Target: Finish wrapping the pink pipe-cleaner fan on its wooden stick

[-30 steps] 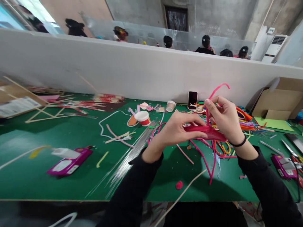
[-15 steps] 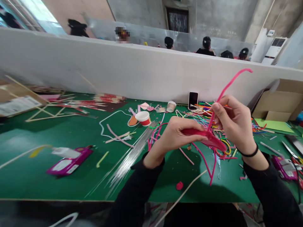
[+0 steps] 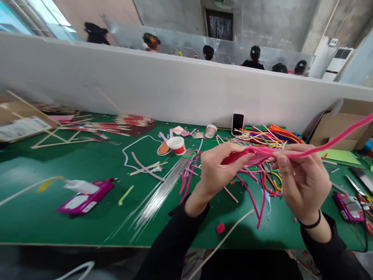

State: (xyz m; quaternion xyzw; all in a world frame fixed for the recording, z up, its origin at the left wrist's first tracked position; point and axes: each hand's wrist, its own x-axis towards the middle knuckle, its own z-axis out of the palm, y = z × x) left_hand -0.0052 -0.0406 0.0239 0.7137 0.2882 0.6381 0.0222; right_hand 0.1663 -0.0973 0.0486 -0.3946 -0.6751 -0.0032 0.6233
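Observation:
Above the green table, my left hand is closed on a flat pink piece that looks built from pipe cleaners. A long pink pipe cleaner runs from that piece out to the upper right. Thumb and fingers of my right hand pinch this strand close to the flat piece. Part of the flat piece is hidden behind both hands. Under the hands lie more pink pipe cleaners and scissors with red and yellow handles. A small pink coil rests near the table's front edge.
Clear thin rods lie left of my hands, with a purple packet beyond. A paper cup, a phone and coloured pipe cleaners are farther back. A white partition stands behind; people sit beyond it.
My right hand has moved right and down. The pink strand, upright before, now stretches sideways to the right. My left hand keeps its hold on the flat piece, which has turned slightly.

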